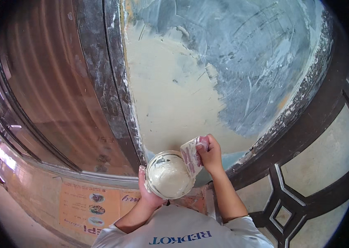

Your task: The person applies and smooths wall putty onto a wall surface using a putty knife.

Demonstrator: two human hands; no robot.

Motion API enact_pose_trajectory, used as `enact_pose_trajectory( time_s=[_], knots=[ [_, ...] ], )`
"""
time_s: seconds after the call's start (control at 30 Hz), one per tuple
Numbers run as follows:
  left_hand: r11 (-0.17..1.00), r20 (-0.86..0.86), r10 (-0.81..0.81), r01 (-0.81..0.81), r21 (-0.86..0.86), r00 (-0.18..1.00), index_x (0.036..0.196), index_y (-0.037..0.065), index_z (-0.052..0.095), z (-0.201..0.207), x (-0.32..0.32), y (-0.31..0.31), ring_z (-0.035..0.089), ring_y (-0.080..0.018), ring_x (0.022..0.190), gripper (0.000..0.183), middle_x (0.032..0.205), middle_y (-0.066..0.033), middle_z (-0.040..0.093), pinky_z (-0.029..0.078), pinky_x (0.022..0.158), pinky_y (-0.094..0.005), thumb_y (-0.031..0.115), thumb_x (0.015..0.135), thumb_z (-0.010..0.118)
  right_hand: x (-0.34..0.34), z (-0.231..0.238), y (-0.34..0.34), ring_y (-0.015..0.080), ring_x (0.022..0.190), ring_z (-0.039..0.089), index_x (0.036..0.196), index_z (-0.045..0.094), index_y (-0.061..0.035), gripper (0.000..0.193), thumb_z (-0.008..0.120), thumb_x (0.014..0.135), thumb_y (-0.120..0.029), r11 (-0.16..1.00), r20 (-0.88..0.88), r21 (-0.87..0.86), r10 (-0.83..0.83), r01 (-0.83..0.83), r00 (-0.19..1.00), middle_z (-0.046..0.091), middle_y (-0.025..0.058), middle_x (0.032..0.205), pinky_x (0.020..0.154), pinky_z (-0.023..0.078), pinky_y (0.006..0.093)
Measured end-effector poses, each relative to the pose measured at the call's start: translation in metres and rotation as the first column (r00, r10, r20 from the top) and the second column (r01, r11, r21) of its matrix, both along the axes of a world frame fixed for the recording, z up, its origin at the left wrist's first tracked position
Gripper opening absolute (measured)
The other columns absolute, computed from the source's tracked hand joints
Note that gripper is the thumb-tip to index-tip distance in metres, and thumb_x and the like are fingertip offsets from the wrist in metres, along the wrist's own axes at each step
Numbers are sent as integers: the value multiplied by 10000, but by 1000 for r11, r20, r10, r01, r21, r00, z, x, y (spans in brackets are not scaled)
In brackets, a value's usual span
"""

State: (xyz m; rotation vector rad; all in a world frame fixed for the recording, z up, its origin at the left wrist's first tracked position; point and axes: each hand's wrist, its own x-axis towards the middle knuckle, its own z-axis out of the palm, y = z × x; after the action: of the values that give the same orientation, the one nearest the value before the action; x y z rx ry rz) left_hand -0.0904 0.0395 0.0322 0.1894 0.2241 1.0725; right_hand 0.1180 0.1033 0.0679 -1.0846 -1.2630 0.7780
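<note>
My left hand [150, 193] cups a round tub [147, 170] from its left side and below, with the fingers wrapped around it. Creamy white putty [167, 177] fills much of the tub, and some is smeared along the rim. In my right hand [210, 155] is a flat putty scraper [191, 156], its reddish face streaked with white putty. The scraper's lower edge is at the tub's right rim. Ahead stands a wall panel [174, 95], coated cream on its left and lower part, while the upper right shows a bluish-grey surface [253, 70].
A dark wooden post [112, 78] borders the panel on the left, beside brown glazing [50, 91]. At right is a dark lattice frame [294, 198] with pale panes. An orange printed poster [90, 206] is at the lower left.
</note>
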Motion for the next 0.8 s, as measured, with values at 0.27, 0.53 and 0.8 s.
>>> enact_pose_trajectory(
  time_s=[0.27,0.53,0.8],
  knots=[
    [991,-19,109,-107,76,994,1430,106,360,3,18,-18,383,-373,1319,811,1458,-168,371,298,1095,-530,696,885,249,33,15,-36,106,653,577,959,641,-18,314,726,826,-290,959,412,-278,173,-58,895,644,76,723,605,474,285],
    [996,143,73,-79,35,987,1443,105,337,4,35,-33,361,-380,1334,822,1478,-171,341,291,1091,-555,693,869,343,72,29,-68,257,675,650,939,638,-14,392,743,773,-353,933,527,-355,254,-61,811,660,157,757,636,498,350],
    [988,124,143,-149,41,982,1453,140,327,-6,46,-53,325,-376,1358,796,1498,-145,315,267,1110,-550,682,872,354,115,32,-92,147,590,538,902,617,13,328,762,755,-242,914,611,-404,291,-26,736,594,93,660,568,444,314]
  ],
)
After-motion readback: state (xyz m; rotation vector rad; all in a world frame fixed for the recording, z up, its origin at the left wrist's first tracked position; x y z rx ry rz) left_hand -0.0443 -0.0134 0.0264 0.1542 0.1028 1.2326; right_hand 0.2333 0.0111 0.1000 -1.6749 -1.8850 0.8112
